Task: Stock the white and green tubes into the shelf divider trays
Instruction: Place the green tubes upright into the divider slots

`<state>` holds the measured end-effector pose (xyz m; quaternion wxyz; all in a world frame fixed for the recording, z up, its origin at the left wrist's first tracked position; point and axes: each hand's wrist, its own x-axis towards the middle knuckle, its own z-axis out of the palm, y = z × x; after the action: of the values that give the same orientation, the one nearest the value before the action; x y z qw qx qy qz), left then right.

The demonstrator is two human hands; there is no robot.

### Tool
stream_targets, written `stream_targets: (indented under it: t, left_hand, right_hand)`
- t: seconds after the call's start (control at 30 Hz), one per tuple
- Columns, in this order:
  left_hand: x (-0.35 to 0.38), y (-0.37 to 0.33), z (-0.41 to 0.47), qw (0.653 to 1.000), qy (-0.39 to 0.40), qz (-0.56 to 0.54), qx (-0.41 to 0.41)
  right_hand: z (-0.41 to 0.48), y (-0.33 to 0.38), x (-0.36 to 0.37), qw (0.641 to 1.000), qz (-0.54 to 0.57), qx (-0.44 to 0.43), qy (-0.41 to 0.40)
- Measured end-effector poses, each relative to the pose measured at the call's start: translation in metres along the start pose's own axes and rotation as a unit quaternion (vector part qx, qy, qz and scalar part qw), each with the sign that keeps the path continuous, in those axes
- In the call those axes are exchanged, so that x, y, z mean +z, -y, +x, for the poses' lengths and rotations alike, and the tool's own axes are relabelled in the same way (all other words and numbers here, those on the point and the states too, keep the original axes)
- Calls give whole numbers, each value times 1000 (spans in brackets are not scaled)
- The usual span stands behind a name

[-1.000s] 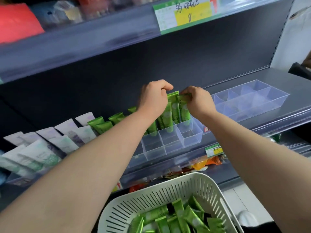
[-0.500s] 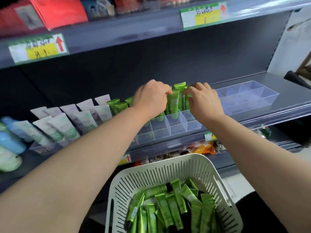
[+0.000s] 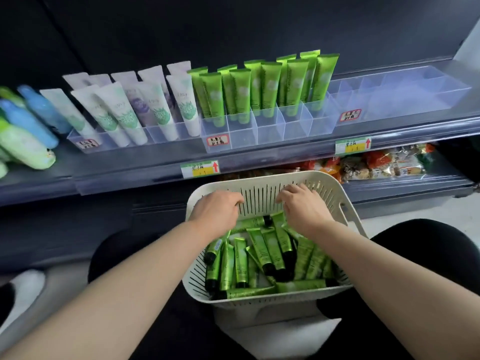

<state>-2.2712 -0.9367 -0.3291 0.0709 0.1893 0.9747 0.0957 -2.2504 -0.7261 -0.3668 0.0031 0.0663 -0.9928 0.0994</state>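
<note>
Both of your hands are low in the frame, over the far end of the basket (image 3: 335, 189). Your left hand (image 3: 217, 211) has its fingers bent down against the slotted wall. Your right hand (image 3: 302, 207) lies over the heap with its fingers loosely bent. The palms are hidden, so I cannot tell if either hand already grasps a tube or is only reaching.

The green tubes (image 3: 259, 255) to be stocked lie in the basket, many of them, crossed over each other, in the lower centre of the frame.

On the shelf (image 3: 130, 167) the work is, I judge, about in the middle. The white tubes (image 3: 155, 105) stand leaning in the left tray (image 3: 85, 142), at centre left. In the middle tray (image 3: 267, 131) the back compartments carry stocked tubes (image 3: 262, 87), upright with caps down. The front row of this tray looks empty. The right tray (image 3: 402, 94), at upper right, also holds nothing that I can see.

So what is left is much: the front row, the whole right tray, and a basket that is far from empty. The next step, I think, is to take some tubes from the heap and bring them up to the free compartments.
</note>
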Motion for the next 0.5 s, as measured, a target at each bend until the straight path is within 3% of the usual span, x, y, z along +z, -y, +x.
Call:
stream_targets:
  t: [0.1, 0.27, 0.5]
  left_hand:
    - [37, 13, -20, 996, 63, -35, -58]
    - [77, 21, -25, 984, 90, -86, -125]
    - [97, 14, -24, 982, 151, -20, -110]
  right_hand:
    - [-11, 7, 27, 998, 1, 21, 62]
    - [-25, 13, 59, 980, 10, 66, 186]
    - [-12, 23, 83, 957, 29, 72, 278]
